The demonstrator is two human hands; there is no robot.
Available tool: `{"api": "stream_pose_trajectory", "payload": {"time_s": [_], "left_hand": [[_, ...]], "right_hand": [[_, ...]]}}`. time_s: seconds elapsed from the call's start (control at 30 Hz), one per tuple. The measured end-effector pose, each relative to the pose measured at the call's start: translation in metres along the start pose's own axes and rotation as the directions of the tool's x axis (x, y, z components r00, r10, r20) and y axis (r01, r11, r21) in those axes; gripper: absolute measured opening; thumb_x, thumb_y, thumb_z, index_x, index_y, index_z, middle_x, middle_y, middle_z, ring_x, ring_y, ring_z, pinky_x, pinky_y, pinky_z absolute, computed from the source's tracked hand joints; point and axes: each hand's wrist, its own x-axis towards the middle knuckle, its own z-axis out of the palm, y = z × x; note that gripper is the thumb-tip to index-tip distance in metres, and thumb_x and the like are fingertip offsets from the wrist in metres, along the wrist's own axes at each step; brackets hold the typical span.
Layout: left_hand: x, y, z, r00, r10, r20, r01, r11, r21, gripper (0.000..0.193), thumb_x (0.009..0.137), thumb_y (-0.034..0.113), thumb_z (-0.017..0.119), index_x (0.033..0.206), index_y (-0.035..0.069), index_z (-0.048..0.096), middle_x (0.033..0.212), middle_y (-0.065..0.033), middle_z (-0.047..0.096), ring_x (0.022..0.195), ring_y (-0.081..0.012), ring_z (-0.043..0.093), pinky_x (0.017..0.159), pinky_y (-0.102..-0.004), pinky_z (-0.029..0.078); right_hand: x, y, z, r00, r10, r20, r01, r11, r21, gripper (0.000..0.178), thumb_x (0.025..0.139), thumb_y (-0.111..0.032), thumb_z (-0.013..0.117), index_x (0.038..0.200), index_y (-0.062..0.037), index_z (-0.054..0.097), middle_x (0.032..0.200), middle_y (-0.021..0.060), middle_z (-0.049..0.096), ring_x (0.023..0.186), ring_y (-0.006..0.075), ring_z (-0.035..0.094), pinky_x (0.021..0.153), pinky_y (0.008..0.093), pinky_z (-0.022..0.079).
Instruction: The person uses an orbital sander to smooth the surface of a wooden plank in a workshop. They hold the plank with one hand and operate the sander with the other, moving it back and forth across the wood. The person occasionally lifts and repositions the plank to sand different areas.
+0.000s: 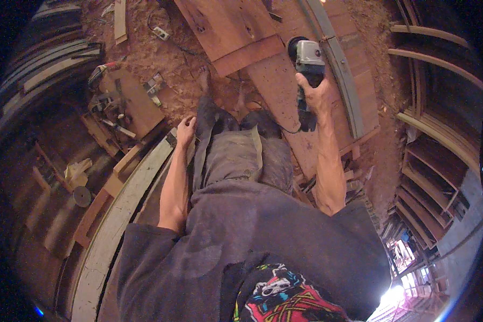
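Note:
My right hand (315, 94) is wrapped round the body of an angle grinder (309, 56) with a silver-grey head and a dark body. Its dark round disc (293, 48) faces left, close to the edge of a reddish-brown wooden board (233, 35). Whether the disc touches the board I cannot tell. From the grinder's rear a dark cord trails down. My left hand (186, 130) hangs beside my left knee, fingers loosely bent and apart, holding nothing.
A long grey rail (341, 75) lies on the wooden bench top (362, 86) right of the grinder. A power socket (160, 33) with a cord sits on the dusty ground. Tools lie around a small wooden board (137, 102) at left. Stacked planks (64, 67) line the left side.

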Motion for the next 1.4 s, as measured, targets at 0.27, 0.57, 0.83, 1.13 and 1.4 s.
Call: {"api": "stream_pose_trajectory", "payload": {"time_s": [0.27,0.57,0.83,1.13,1.4], "left_hand": [[-0.021,0.027,0.006,1.000,0.029,0.000,-0.029,0.999,0.033,0.049,0.100,0.037,0.069,0.128,-0.002,0.069,0.110,-0.0154,0.077,0.100,-0.0222,0.074,0.088,-0.0349,0.055],[-0.028,-0.032,0.001,0.999,-0.042,-0.012,0.043,0.996,0.078,0.054,0.098,0.041,0.067,0.128,-0.004,0.069,0.118,-0.0209,0.075,0.109,-0.0311,0.072,0.097,-0.0385,0.054],[-0.029,-0.039,0.004,0.996,-0.091,0.022,0.092,0.995,-0.050,0.053,0.099,0.041,0.068,0.128,-0.003,0.069,0.119,-0.0208,0.075,0.110,-0.0307,0.072,0.097,-0.0382,0.054],[-0.021,0.022,-0.003,0.999,-0.047,0.002,0.047,0.999,0.023,0.051,0.099,0.039,0.068,0.130,-0.001,0.069,0.119,-0.0193,0.075,0.108,-0.0289,0.073,0.094,-0.0368,0.054],[-0.024,0.016,-0.002,0.999,-0.036,-0.009,0.037,0.991,0.128,0.049,0.099,0.039,0.068,0.129,-0.001,0.070,0.119,-0.0179,0.075,0.110,-0.0280,0.071,0.097,-0.0380,0.053]], "right_hand": [[-0.075,-0.051,0.073,0.944,-0.249,0.218,0.292,0.936,-0.197,0.081,0.078,-0.048,0.087,0.135,0.0010,0.056,0.113,0.0228,0.073,0.106,0.0381,0.072,0.093,0.0464,0.056],[-0.076,-0.052,0.113,0.859,-0.412,0.305,0.464,0.878,-0.121,0.079,0.079,-0.046,0.088,0.134,0.0005,0.057,0.113,0.0229,0.073,0.106,0.0389,0.072,0.093,0.0476,0.057],[-0.053,-0.026,0.088,0.945,-0.268,0.188,0.296,0.944,-0.143,0.080,0.077,-0.055,0.086,0.129,-0.0016,0.058,0.103,0.0211,0.074,0.096,0.0400,0.074,0.085,0.0497,0.057],[0.010,0.001,0.010,0.983,-0.142,-0.112,0.153,0.983,0.096,0.050,0.081,-0.048,0.086,0.094,-0.0014,0.071,0.076,0.0057,0.071,0.069,0.0186,0.071,0.064,0.0367,0.056],[-0.043,-0.033,0.046,0.961,-0.275,0.028,0.275,0.943,-0.188,0.071,0.080,-0.053,0.084,0.122,0.0003,0.062,0.102,0.0195,0.075,0.094,0.0344,0.075,0.082,0.0456,0.058]]}}
